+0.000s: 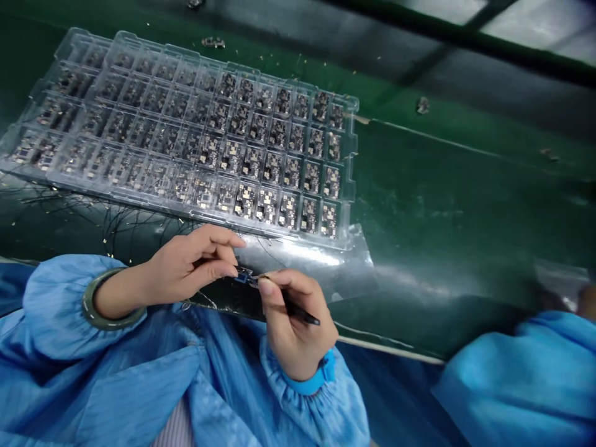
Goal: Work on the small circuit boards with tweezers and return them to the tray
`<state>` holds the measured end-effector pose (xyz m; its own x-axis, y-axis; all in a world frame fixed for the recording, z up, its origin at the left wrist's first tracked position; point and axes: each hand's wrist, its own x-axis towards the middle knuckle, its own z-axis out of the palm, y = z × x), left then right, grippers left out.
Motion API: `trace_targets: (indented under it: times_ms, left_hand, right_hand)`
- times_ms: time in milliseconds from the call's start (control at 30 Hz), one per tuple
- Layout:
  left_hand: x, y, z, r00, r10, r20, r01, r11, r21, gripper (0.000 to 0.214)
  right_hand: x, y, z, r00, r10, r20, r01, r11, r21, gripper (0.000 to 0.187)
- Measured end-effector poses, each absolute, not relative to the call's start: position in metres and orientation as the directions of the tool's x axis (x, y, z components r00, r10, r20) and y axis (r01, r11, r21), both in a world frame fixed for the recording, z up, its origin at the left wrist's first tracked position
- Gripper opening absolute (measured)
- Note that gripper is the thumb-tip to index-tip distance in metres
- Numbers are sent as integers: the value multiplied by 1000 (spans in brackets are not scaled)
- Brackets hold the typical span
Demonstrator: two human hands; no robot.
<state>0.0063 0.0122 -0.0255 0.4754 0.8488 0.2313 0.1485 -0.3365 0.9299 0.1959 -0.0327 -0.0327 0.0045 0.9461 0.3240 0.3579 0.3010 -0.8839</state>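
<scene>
My left hand point(186, 266) pinches the left end of a small blue-edged circuit board point(243, 275) between thumb and fingers, just in front of my body. At the board's other end is my right hand point(298, 313), its thumb and forefinger pressed together. A slim black tool point(303, 314) lies in that hand, its back end sticking out past the palm; the fingers hide its tip. Whether the right fingertips also touch the board I cannot tell. Beyond both hands, clear plastic trays point(351, 171) hold rows of small circuit boards point(329, 218) in their pockets.
Thin black wires point(125, 226) with small light ends spread along the trays' near side. A clear plastic sheet point(358, 264) lies on the green table point(442, 205). Loose small parts point(423, 105) sit toward the back. At the right is another person's blue sleeve point(526, 372).
</scene>
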Motion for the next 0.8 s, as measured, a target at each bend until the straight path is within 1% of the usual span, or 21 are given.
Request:
trace_targets:
  times_ms: [33,133,200,333,433,500,567,667,733,800]
  left_hand:
    - [6,13,-25,472,849,237,158,-346,925,20]
    - [5,17,-21,484,843,236,262,-397,880,9]
    - [5,19,-18,481,852,209,305,-386,871,9]
    - [5,19,-17,430,889,156,318,-311,896,7]
    - [7,18,-19,393,908,145,306,-278,911,7]
    - [8,18,-19,382,912,148,288,-270,919,8]
    - [9,19,-19,373,916,150,271,-263,926,9]
    - [11,19,-17,370,917,149,245,-251,937,11]
    - [12,19,-17,382,919,97,214,-190,958,13]
    - [12,18,-19,399,917,28,137,-90,986,11]
  right_hand:
    - [196,-31,-34,-5,949,315,347,297,-890,19]
    - [198,-25,-32,-40,955,295,314,292,-903,22]
    - [199,-21,-31,-59,959,278,284,283,-916,21]
    - [203,-16,-32,-116,965,236,242,258,-935,19]
    - [205,-15,-36,-154,970,190,229,223,-948,17]
    - [205,-14,-39,-151,974,168,218,198,-956,16]
    - [205,-13,-41,-145,972,183,209,211,-955,17]
    - [204,-11,-42,-135,953,271,178,292,-940,21]
    - [204,-11,-41,-101,941,323,150,335,-930,24]
    - [203,-11,-39,-42,939,340,142,343,-929,22]
